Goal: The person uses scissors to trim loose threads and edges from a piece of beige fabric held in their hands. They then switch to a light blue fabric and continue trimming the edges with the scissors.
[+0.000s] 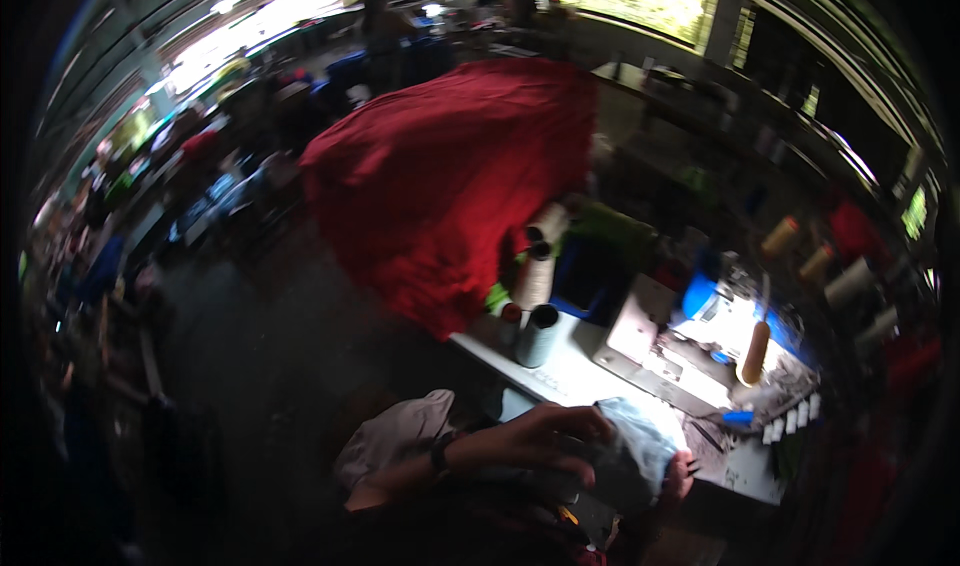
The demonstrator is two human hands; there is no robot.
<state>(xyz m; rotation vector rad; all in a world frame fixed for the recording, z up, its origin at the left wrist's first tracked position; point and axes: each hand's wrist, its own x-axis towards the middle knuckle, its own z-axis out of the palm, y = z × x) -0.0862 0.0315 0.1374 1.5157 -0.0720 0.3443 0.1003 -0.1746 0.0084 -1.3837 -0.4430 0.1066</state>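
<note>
A large red cloth spreads across the left and middle, reaching down to the left end of the white tabletop. A grey-green thread cone stands on that end, with a paler cone just behind it. Right of these, a pale sewing machine blocks the way beyond the hands, and a blue piece lies near its right side, with an orange-brown handle above it and a row of white pegs farther right. At the near edge, the left hand curves at the light blue cloth's left side, thumb apart from fingers. The crumpled cloth lies between both hands, its long axis slanting from upper left to lower right, the upper end toward the cones. The right hand touches its right edge; whether that grip is closed, I cannot tell.
</note>
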